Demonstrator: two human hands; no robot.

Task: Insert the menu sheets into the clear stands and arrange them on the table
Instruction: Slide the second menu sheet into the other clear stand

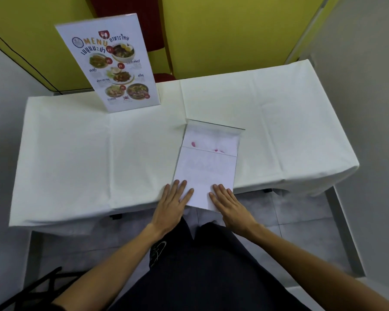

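A clear stand (pixel 213 133) lies flat on the white-clothed table (pixel 76 153), right of centre. A menu sheet (pixel 203 173) lies blank side up, its far part inside the stand, its near end past the table's front edge. My left hand (pixel 173 203) rests flat on the sheet's near left corner, fingers together. My right hand (pixel 228 203) presses flat on its near right corner. A second stand with a printed menu (pixel 112 63) stands upright at the table's back left.
A red chair (pixel 153 23) stands behind the table against a yellow wall. The table's right end (pixel 341 167) is close to a grey wall. My dark trousers and a shoe (pixel 157 252) show below the front edge.
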